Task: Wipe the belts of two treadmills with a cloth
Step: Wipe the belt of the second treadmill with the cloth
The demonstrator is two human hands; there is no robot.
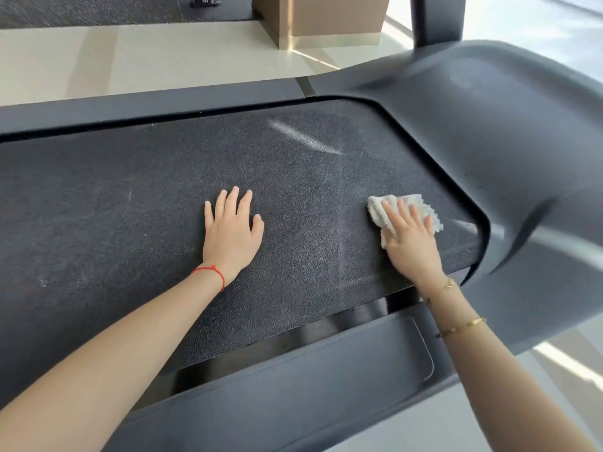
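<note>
A dark, grainy treadmill belt (130,207) runs across the view from left to right. My left hand (231,230) lies flat on the belt near its middle, fingers spread, holding nothing. My right hand (409,238) presses a crumpled white cloth (378,207) onto the belt close to the treadmill's grey motor cover (489,132). The cloth shows beyond and on both sides of my fingers. Pale streaks mark the belt beyond and left of the cloth.
A dark side rail (326,386) borders the belt on my side and another rail (146,106) on the far side. A black upright post (437,17) rises at the top right. Beyond lie a pale tiled floor (130,57) and a brown box-like base (326,17).
</note>
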